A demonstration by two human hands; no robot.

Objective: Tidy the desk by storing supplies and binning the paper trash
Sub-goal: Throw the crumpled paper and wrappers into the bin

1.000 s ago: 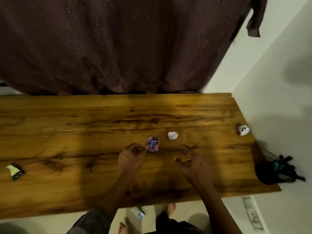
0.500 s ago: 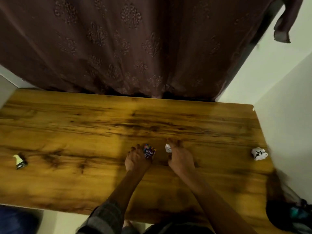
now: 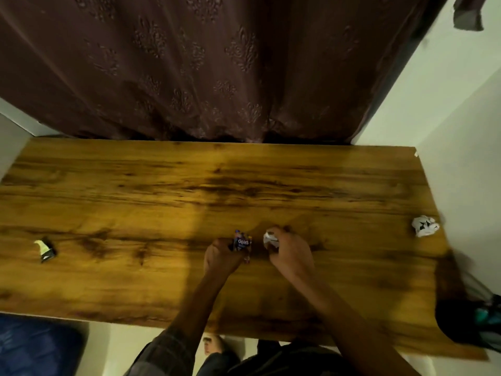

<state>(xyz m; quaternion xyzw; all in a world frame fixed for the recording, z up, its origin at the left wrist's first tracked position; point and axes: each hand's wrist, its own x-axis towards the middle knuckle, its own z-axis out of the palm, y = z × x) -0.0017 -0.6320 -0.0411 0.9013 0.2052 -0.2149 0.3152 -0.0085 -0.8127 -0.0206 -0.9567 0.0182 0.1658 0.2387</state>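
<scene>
Your left hand (image 3: 222, 257) had its fingers curled round the small GEMS packet (image 3: 242, 241), gripping it just above the wooden surface (image 3: 162, 191), near the middle of the front half. Just beside it, your right hand (image 3: 291, 255) had its fingers closed over a crumpled white paper ball (image 3: 271, 238), which showed at the fingertips. The two hands worked side by side, close but not touching, so it looked as though you meant to clear both pieces in a single trip rather than one at a time.

Counting what was on the surface: two crumpled paper balls, the one in your right hand and a second paper ball (image 3: 424, 226) lying well apart near the right edge; one GEMS packet; and one small dark-and-pale wrapper (image 3: 46, 249) lying alone far to the left. That made four pieces of litter, two in hand and two untouched.

A dark bag-like holder (image 3: 466, 316) sat at the right front corner; it may be the bin, though blur hid its contents. A patterned brown curtain (image 3: 217, 63) hung behind the surface.
</scene>
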